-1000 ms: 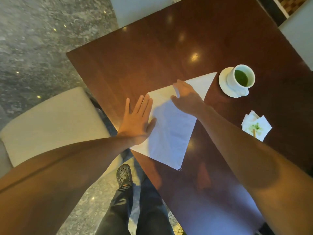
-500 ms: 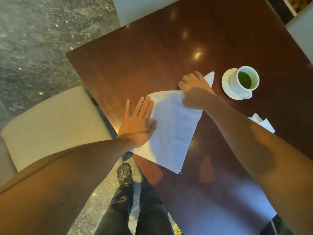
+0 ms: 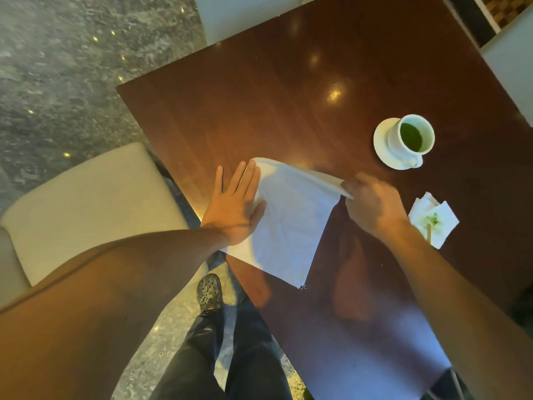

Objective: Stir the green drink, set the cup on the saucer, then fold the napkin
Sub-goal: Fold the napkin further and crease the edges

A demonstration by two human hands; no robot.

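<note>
A white cloth napkin [image 3: 291, 223] lies at the near left edge of the dark wooden table [image 3: 259, 111]. My left hand [image 3: 235, 209] presses flat on its left side, fingers straight. My right hand [image 3: 372, 203] pinches the napkin's far corner and holds it lifted and pulled over toward me, blurred by motion. The white cup [image 3: 411, 138] with the green drink stands on its white saucer [image 3: 380, 142] at the right.
A small paper tissue [image 3: 432, 220] with green stains and a wooden stirrer lies right of my right hand. A cream chair [image 3: 86, 203] stands left of the table, more pale chairs at the top. My legs and shoe are below the table edge.
My right hand took the napkin's far pointed corner and drew it back toward me and to the right, lifting the cloth. The left hand stayed pressed in place.
</note>
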